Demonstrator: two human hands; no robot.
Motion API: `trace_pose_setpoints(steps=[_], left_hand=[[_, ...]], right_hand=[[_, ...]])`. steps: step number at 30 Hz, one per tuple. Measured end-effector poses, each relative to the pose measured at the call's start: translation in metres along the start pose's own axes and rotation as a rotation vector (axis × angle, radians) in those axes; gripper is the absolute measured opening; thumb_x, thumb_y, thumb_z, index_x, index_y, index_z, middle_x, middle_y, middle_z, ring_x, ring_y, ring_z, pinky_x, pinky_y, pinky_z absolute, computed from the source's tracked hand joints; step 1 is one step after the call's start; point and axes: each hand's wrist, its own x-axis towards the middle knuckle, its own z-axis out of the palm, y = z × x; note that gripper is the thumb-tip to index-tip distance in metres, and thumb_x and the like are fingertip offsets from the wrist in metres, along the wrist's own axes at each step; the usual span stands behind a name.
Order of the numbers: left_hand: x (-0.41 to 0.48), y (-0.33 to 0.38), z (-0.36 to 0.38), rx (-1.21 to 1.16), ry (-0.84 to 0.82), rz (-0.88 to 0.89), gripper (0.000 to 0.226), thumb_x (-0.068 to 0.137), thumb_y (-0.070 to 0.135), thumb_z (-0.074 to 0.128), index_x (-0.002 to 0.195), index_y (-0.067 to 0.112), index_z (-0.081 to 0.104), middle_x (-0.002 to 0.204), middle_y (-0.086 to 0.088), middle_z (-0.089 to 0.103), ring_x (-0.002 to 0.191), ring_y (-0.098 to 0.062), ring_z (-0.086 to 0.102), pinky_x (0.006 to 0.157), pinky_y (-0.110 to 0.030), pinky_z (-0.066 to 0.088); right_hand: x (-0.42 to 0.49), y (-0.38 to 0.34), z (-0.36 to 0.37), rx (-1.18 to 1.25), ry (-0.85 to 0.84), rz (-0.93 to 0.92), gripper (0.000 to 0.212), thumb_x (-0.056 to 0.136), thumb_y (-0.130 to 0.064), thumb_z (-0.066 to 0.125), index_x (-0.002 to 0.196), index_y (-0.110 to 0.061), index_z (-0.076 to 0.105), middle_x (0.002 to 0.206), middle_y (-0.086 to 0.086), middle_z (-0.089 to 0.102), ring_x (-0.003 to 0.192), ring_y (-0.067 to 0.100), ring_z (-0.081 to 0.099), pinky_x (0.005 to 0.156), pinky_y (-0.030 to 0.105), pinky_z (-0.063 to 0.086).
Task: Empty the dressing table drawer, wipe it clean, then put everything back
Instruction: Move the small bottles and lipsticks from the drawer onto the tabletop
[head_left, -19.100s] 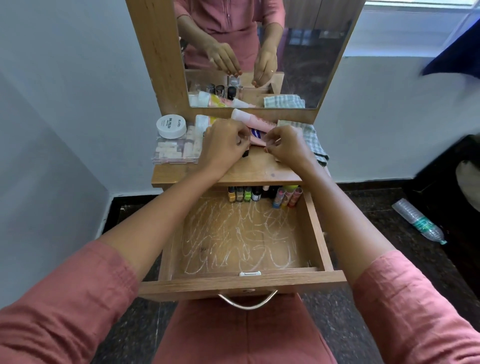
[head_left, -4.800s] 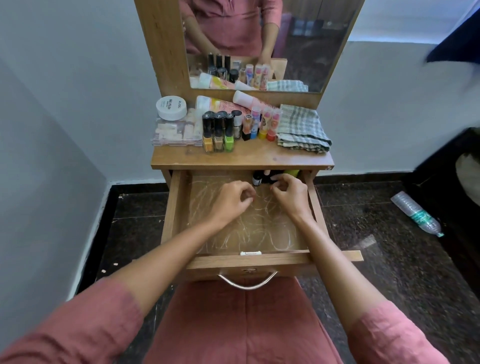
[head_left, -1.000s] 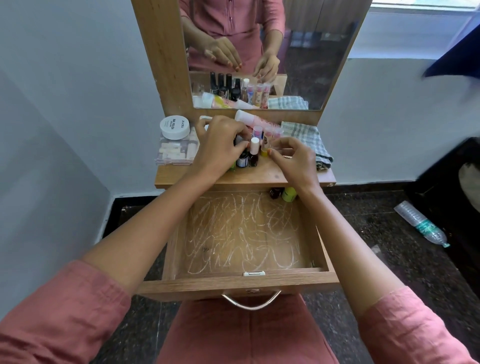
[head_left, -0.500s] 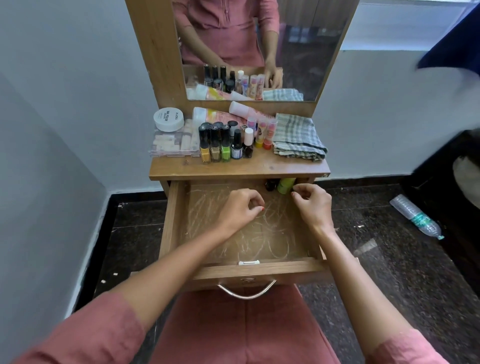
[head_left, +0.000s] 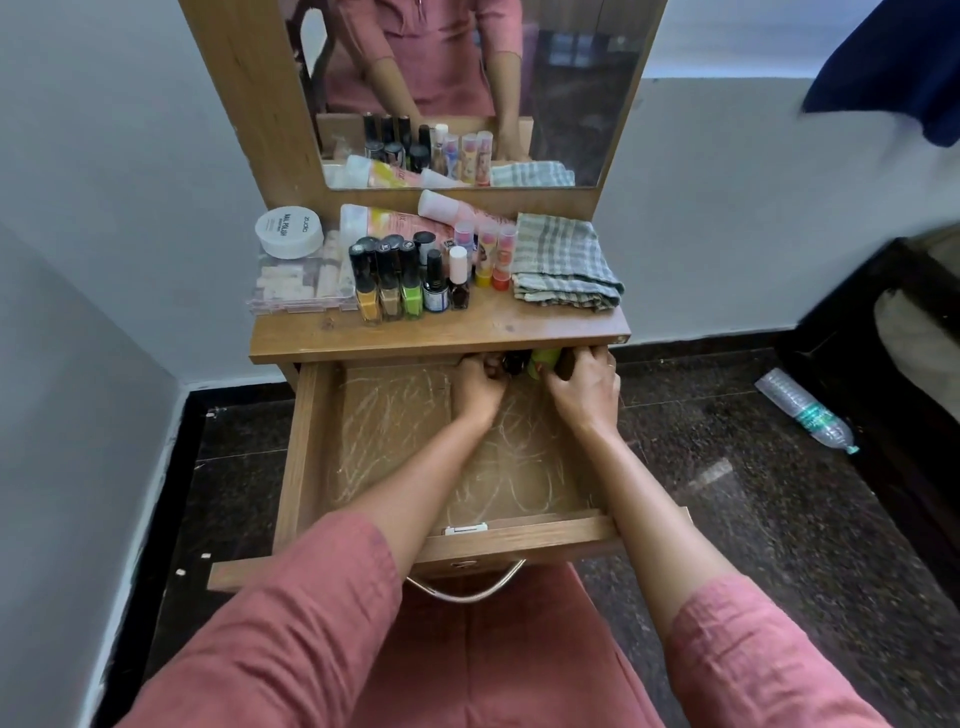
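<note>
I reach to the far end of the open drawer (head_left: 307, 447), under the tabletop (head_left: 524, 326). My left hand (head_left: 480, 387) pinches a small dark bottle (head_left: 512, 365); my right hand (head_left: 584, 392) curls round the green bottle (head_left: 543, 359) just right of it.

Drawer (head_left: 395, 447) front is free; tabletop (head_left: 519, 327) overhangs bottles (head_left: 540, 361) at back.
</note>
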Motion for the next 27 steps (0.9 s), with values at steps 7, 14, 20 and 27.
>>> trace_pose_setpoints(steps=[7, 14, 20, 27], left_hand=[[0.005, 0.004, 0.015, -0.136, 0.065, -0.065, 0.018, 0.077, 0.002, 0.063, 0.093, -0.005, 0.064, 0.100, -0.024, 0.067, 0.096, -0.033, 0.062, 0.079, -0.032, 0.047], [0.007, 0.007, 0.025, -0.239, 0.077, -0.109, 0.021, 0.080, 0.004, 0.063, 0.099, -0.004, 0.061, 0.102, -0.022, 0.066, 0.096, -0.031, 0.061, 0.073, -0.025, 0.041], [0.006, 0.005, 0.024, -0.228, 0.081, -0.104, 0.018, 0.080, 0.005, 0.062, 0.096, -0.005, 0.062, 0.100, -0.021, 0.067, 0.094, -0.031, 0.061, 0.070, -0.024, 0.039], [0.006, 0.008, 0.021, -0.240, 0.063, -0.111, 0.020, 0.080, 0.005, 0.062, 0.098, -0.005, 0.063, 0.102, -0.021, 0.067, 0.097, -0.031, 0.061, 0.071, -0.024, 0.040]], right_hand=[[0.008, -0.008, 0.003, 0.004, 0.025, 0.102, 0.057, 0.084, -0.041, 0.060, 0.116, 0.005, 0.054, 0.130, 0.019, 0.043, 0.121, 0.036, 0.040, 0.099, 0.044, 0.037], [0.007, -0.012, 0.007, 0.029, 0.109, 0.164, 0.052, 0.084, -0.039, 0.058, 0.114, 0.005, 0.058, 0.128, 0.016, 0.047, 0.118, 0.034, 0.044, 0.096, 0.040, 0.039], [0.008, -0.011, 0.009, 0.054, 0.103, 0.186, 0.053, 0.083, -0.041, 0.058, 0.112, 0.003, 0.060, 0.126, 0.015, 0.049, 0.117, 0.033, 0.044, 0.097, 0.040, 0.039], [0.007, -0.013, 0.008, 0.063, 0.093, 0.198, 0.052, 0.083, -0.040, 0.059, 0.112, 0.003, 0.060, 0.128, 0.014, 0.048, 0.119, 0.033, 0.044, 0.097, 0.041, 0.039]])
